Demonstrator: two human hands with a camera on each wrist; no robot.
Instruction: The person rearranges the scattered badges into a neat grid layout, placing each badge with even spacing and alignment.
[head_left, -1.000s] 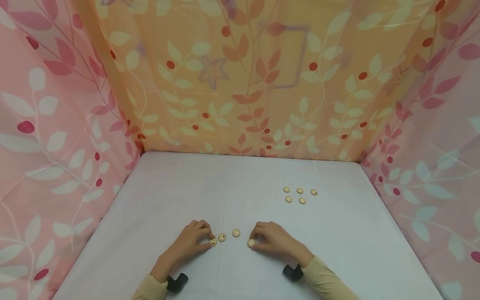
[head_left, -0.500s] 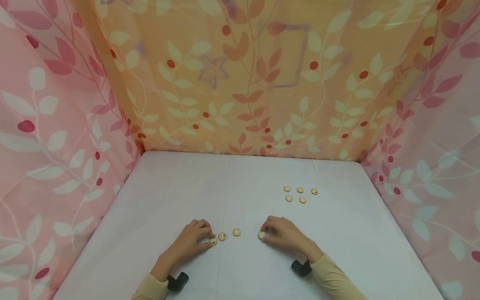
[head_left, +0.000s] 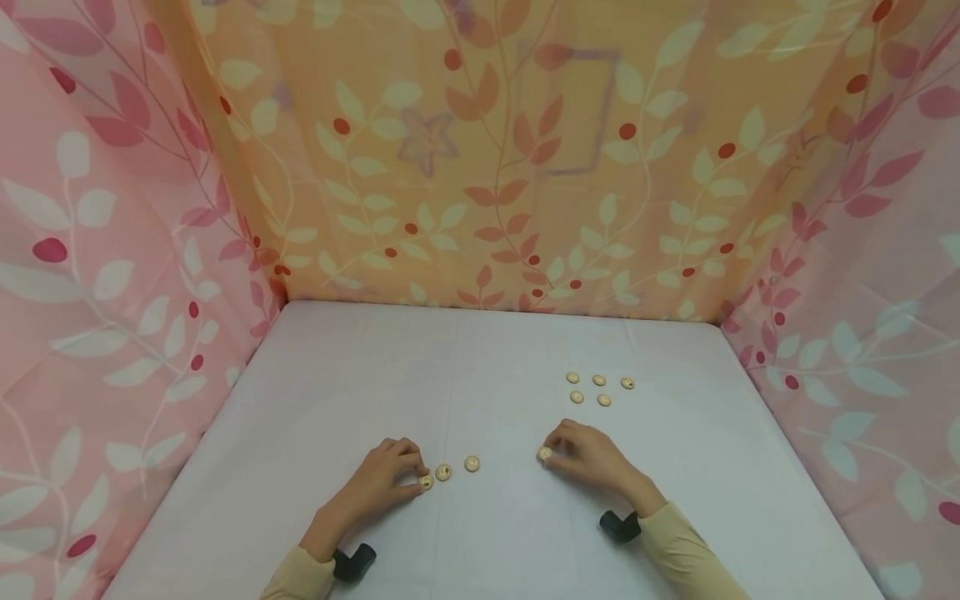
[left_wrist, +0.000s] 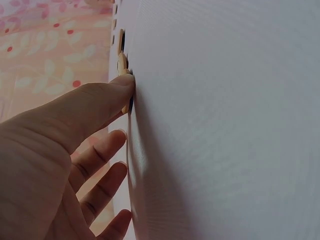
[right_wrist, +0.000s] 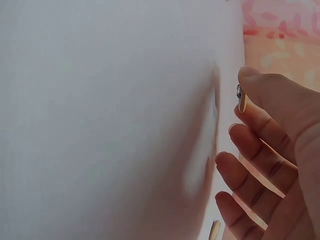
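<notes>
Head view shows a white cloth-covered rectangular desk [head_left: 375, 367], where the left hand [head_left: 384, 477] pinches a round beige disc [head_left: 426, 482], just beside a neighbouring disc [head_left: 443, 472]. The right hand [head_left: 596, 458] holds a similar disc [right_wrist: 242, 102], apparently raised, between narrowed fingers [right_wrist: 267, 127]. This one could slip, because its rim gives little grip; a small left-hand movement could also push the neighbouring disc.

From over the near side of the surface [head_left: 390, 375], the head view looks forward and down, far enough back that I catch the left hand [head_left: 378, 481], right hand [head_left: 588, 457] and floral curtain [head_left: 480, 183] past the surface's far edge. Each wrist view looks low along the surface, close behind its own hand, sharing that hand and the curtain with the head view.
</notes>
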